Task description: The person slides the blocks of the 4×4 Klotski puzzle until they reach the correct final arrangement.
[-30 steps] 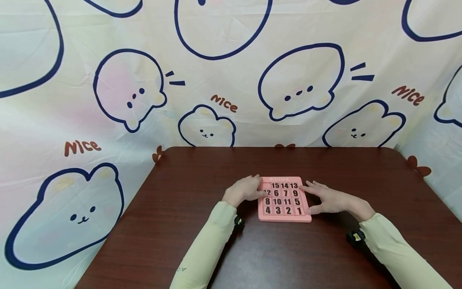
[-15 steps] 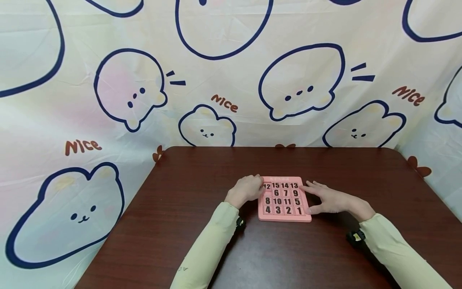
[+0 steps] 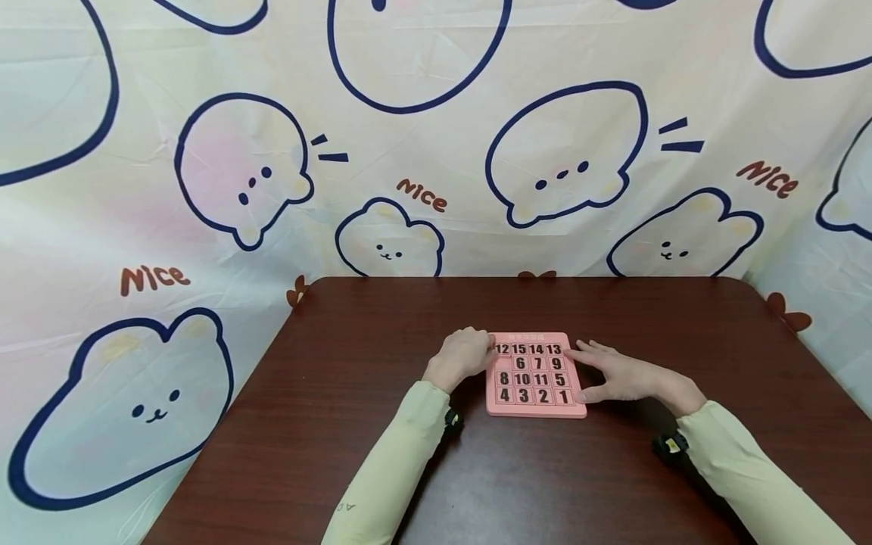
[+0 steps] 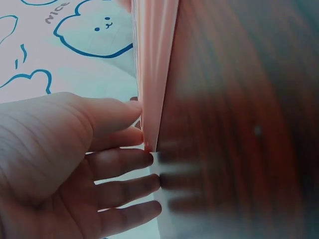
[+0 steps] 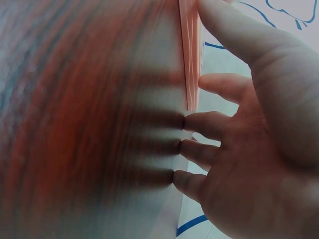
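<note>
A pink number slide puzzle lies flat on the table, black numbers facing up. Its back row reads 12, 15, 14, 13, and the vacant slot is at the left of the second row. My left hand is at the puzzle's back left corner, beside the 12 tile. In the left wrist view, the thumb and index finger of that hand touch the puzzle's side, the other fingers extended on the table. My right hand spreads along the right edge, thumb near the 1 tile and fingertips near the 13.
The dark brown wooden table extends around the puzzle on all sides. Behind it hangs a pale cloth printed with blue bear outlines. Both forearms wear light green sleeves, with a small black device at the right wrist.
The 12 tile has slid away from me, from the second row into the back left slot, leaving the slot below it vacant. My left thumb has drawn back to the left. My right hand stays put.
</note>
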Tool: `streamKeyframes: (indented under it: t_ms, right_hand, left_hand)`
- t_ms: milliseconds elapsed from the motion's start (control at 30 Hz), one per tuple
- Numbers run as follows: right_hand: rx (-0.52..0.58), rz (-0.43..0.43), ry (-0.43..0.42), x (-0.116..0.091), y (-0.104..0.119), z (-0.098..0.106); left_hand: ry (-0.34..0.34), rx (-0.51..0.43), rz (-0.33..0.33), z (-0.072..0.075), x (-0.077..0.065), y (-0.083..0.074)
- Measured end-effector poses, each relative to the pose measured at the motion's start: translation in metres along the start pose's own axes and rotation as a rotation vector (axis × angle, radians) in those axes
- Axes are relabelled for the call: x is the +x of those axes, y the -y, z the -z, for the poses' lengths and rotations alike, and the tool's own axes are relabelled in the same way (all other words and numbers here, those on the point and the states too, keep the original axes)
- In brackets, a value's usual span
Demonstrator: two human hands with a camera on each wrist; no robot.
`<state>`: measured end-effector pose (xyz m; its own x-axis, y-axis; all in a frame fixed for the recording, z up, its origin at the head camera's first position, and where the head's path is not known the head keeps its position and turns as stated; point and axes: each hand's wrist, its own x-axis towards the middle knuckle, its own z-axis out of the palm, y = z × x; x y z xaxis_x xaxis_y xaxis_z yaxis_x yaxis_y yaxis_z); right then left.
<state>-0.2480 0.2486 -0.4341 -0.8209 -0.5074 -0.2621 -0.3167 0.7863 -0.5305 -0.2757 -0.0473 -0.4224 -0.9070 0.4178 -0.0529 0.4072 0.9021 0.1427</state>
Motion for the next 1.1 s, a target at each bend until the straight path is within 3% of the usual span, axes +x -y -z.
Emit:
streamKeyframes:
  t_ms: [167, 233, 333, 567, 767, 1100]
  right_hand:
    - [0.004, 0.002, 0.003, 0.002, 0.001, 0.000]
    - [-0.002, 0.003, 0.005, 0.002, 0.001, -0.001]
    - [0.001, -0.001, -0.001, 0.001, 0.002, 0.000]
    - [-0.005, -0.008, -0.006, -0.002, 0.002, 0.002]
    - [-0.005, -0.006, -0.002, -0.003, 0.003, 0.003]
    - [-0.004, -0.011, 0.005, -0.001, 0.003, 0.001]
  left_hand:
    - [0.099, -0.085, 0.023, 0.007, -0.007, 0.001]
    - [0.137, -0.118, 0.010, 0.010, -0.011, 0.002]
    - [0.130, -0.123, -0.048, 0.015, -0.018, 0.003]
    - [0.060, 0.072, -0.201, 0.011, -0.043, 0.005]
    - [0.021, 0.192, -0.282, 0.005, -0.063, 0.004]
    - [0.036, 0.312, -0.301, -0.003, -0.072, -0.003]
